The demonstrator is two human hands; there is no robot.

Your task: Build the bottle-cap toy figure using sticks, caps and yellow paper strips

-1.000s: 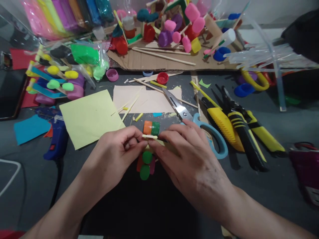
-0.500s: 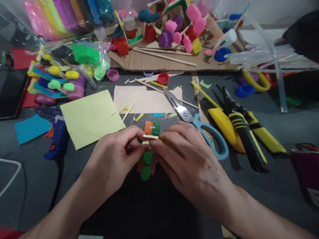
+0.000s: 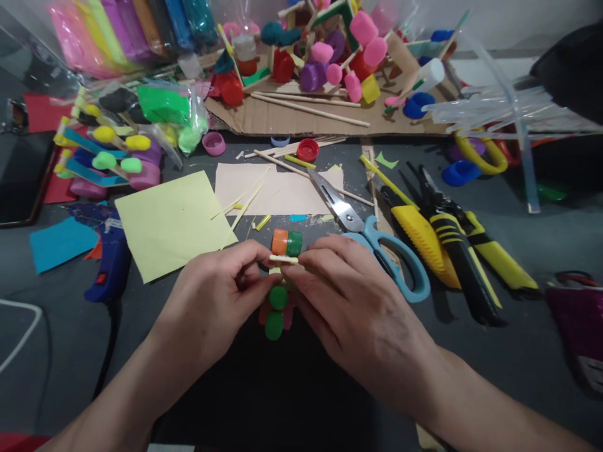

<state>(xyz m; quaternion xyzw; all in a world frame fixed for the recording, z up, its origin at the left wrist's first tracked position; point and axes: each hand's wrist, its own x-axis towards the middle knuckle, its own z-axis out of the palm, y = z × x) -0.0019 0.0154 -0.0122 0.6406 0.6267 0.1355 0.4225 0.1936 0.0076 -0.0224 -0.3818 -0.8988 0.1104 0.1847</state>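
Between my hands is a small craft model with green round pieces (image 3: 277,298) on the near side and pink and orange parts below them. An orange and a green cap (image 3: 287,242) stick out at its far side. Across its top lies a short pale yellow strip (image 3: 283,258). My left hand (image 3: 214,298) pinches the model at the strip's left end, thumb and forefinger closed. My right hand (image 3: 351,295) curls over the right side, fingertips at the strip's other end. Its fingers hide much of the model.
Blue-handled scissors (image 3: 400,257), a yellow cutter (image 3: 421,242) and pliers (image 3: 464,263) lie to the right. A yellow paper square (image 3: 172,223) and a blue glue gun (image 3: 110,263) are on the left. Finished-looking colourful models (image 3: 101,154) and cardboard (image 3: 282,116) stand farther back.
Both hands keep nearly the same hold on the craft model. The whole view has shifted slightly; nothing else visibly moves.
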